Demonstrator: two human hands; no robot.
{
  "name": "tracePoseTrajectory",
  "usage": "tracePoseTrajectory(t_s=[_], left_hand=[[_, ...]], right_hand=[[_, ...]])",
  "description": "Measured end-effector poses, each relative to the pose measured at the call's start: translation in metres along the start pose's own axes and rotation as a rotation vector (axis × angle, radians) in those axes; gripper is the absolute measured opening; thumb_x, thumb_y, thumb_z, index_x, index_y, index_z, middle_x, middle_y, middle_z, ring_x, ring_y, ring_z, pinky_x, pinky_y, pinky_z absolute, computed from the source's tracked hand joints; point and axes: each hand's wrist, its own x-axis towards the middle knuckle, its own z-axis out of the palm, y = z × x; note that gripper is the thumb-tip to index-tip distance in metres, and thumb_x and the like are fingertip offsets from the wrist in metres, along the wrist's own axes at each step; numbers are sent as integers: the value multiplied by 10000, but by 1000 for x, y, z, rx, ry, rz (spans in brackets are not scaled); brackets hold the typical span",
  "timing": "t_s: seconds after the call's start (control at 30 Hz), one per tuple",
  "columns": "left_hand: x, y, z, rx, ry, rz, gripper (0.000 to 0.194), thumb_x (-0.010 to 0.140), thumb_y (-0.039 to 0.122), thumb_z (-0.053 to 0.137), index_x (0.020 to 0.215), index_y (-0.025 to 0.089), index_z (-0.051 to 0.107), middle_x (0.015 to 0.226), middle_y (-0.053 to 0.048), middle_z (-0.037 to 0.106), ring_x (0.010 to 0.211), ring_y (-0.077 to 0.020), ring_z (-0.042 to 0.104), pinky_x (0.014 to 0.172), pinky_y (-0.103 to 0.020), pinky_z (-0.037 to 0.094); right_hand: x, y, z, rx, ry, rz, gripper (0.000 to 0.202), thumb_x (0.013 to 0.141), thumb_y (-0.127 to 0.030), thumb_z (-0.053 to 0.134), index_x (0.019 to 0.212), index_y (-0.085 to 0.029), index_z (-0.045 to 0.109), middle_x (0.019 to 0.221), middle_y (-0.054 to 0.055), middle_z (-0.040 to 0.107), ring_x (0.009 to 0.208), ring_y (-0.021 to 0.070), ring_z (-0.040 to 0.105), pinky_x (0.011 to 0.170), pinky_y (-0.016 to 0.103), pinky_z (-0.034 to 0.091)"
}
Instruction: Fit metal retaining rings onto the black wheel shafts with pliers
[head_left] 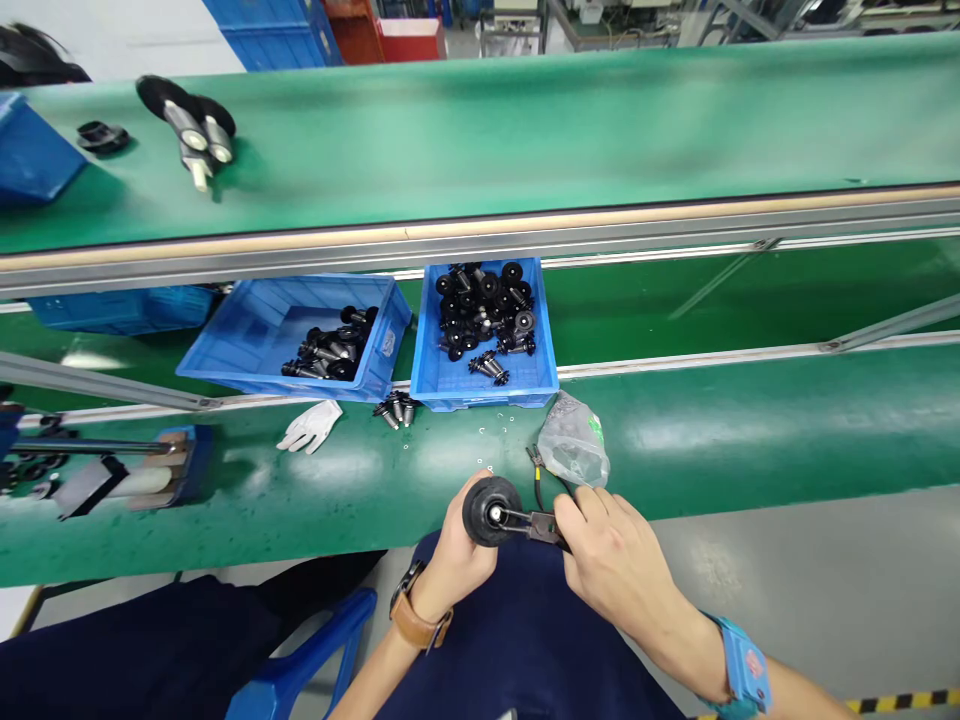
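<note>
In front of my body, my left hand (pixel 466 550) is closed around a round black part (pixel 480 512) with a pale pin at its centre. My right hand (pixel 611 545) grips a pair of pliers (pixel 541 526), whose slim tips reach into the middle of that part. Much of the handles is hidden in my palm. Just beyond my right hand, a second pair of pliers (pixel 538 475) with yellow and black handles lies on the green bench. Beside it rests a clear plastic bag (pixel 574 440). Several tiny rings are scattered on the bench ahead of my hands.
Two blue bins, a left one (pixel 225 350) and a right one (pixel 551 350), hold black-and-grey parts. Between them lie several loose parts (pixel 397 408). A white glove (pixel 310 427) is on the bench. A raised green belt (pixel 570 140) crosses beyond. A blue stool (pixel 319 650) stands at left, near another person's leg.
</note>
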Motion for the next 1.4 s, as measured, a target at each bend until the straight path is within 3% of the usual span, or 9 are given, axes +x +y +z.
tracePoseTrajectory(t_s=[0.23,0.4,0.53,0.63,0.77,1.0,1.2,1.3,1.4], left_hand=[[5,6,0,-42,-13,-15,123,904,132,487,836,198,565,792,-33,575,713,-169,559,663,-309,520],[-3,-7,6,-19,38,-25,179,894,159,524,1044,184,618,918,-72,681,851,-214,667,779,-361,576],[-19,-29,13,-22,153,-145,364,883,223,586,1240,150,591,1167,-159,709,1105,-290,679,989,-472,543],[-25,-36,13,-103,140,-243,352,874,242,617,1209,135,611,1199,-181,707,1118,-298,679,1033,-499,514],[-24,-35,10,-198,149,-309,344,854,248,654,1178,135,630,1161,-173,715,1097,-298,681,1031,-495,508],[-12,-19,7,-326,92,-317,269,867,241,650,1116,139,643,1074,-145,722,995,-269,687,951,-445,543],[-10,-14,6,-278,36,-291,229,881,230,622,1087,129,627,1032,-153,720,945,-265,688,891,-436,559],[-14,-18,5,-149,57,-225,304,878,201,602,1175,139,597,1095,-165,714,999,-285,693,905,-455,559],[-11,-14,2,51,65,-50,357,860,128,563,1215,164,583,1115,-149,700,1023,-281,678,913,-454,547]], right_hand=[[-1,-3,-1,67,-16,25,241,694,-53,525,874,-214,523,787,31,511,712,219,463,666,345,319],[-2,9,10,416,13,109,241,868,-123,491,1092,-188,552,939,67,598,842,230,541,746,335,402],[-3,60,52,575,87,649,265,989,-381,452,1148,-194,549,1037,105,652,933,250,613,807,345,446],[-13,109,100,475,-106,1146,440,969,-485,471,1262,-162,533,1162,173,662,1076,316,623,857,383,448],[-44,143,160,487,-252,1352,433,951,-409,513,1204,-66,594,1069,234,697,993,339,672,800,392,480],[-87,136,219,538,-348,1476,335,976,-435,596,1136,-143,633,1079,70,691,968,198,668,906,405,522],[-74,132,208,556,-224,1458,371,957,-426,574,1147,-110,618,1033,125,699,961,251,668,876,411,505],[-60,124,179,563,-80,1370,502,937,-489,498,1213,-76,577,1029,194,692,973,321,651,838,424,487],[-49,103,136,610,51,1210,533,919,-541,469,1258,-138,553,1058,146,684,969,298,632,834,390,480]])
